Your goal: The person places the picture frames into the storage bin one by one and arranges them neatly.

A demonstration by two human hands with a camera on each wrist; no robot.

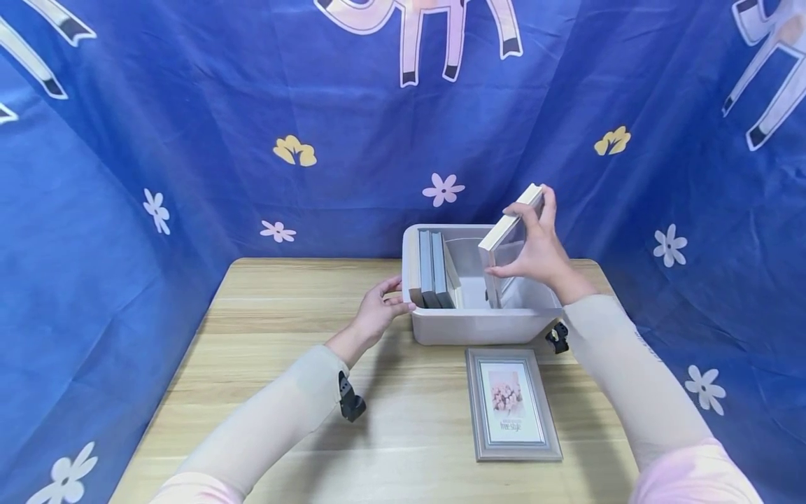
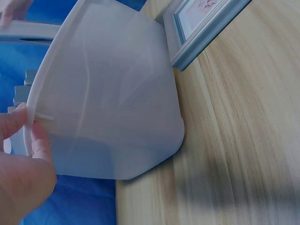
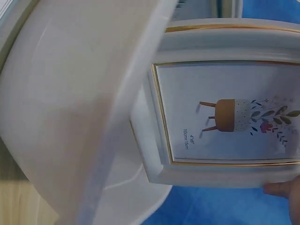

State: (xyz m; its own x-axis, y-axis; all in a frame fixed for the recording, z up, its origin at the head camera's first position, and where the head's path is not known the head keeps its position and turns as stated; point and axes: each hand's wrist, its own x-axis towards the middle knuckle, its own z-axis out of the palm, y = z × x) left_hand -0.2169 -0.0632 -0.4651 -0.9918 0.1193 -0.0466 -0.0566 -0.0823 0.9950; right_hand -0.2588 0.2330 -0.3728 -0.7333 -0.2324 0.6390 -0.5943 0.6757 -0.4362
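My right hand (image 1: pixel 535 245) grips a white picture frame (image 1: pixel 511 224) by its edges, tilted and partly inside the right part of a white plastic bin (image 1: pixel 485 325). In the right wrist view the white frame (image 3: pixel 225 173) shows gold trim and a print of a potted plant. The left hand (image 1: pixel 376 313) pinches the bin's left rim; in the left wrist view, thumb and fingers of that hand (image 2: pixel 26 173) clasp the rim. Several picture frames (image 1: pixel 434 266) stand upright side by side in the bin's left part, bluish and pale ones among them.
A grey picture frame (image 1: pixel 513 406) with a flower print lies face up on the wooden table (image 1: pixel 277 308), in front of the bin. Blue curtain (image 1: pixel 352 161) surrounds the table at the back and sides. Dark wrist mounts (image 1: pixel 350 399) sit on both forearms.
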